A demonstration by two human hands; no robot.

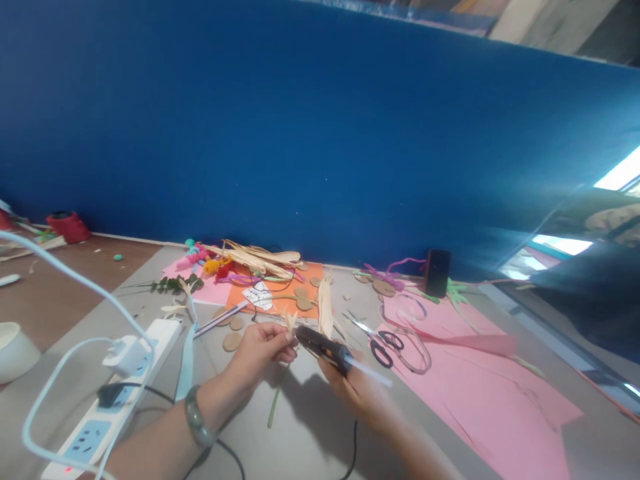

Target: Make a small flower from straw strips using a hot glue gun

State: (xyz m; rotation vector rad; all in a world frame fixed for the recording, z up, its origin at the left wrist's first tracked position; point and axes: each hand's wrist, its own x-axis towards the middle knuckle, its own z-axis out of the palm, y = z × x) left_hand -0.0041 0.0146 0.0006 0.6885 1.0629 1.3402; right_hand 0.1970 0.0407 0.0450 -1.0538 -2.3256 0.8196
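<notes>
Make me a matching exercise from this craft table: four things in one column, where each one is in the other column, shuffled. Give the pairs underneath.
Things
1. glue gun
2. scissors
3. power strip
4. straw piece

Places
A. pinched in the left hand
B. lying at the edge of the pink paper
C. gripped in the right hand
D. along the left side of the table, with a white charger plugged in

Pairs: 1-C, 2-B, 3-D, 4-A

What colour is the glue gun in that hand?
Black with an orange patch; the head view shows the glue gun in the right hand.
</notes>
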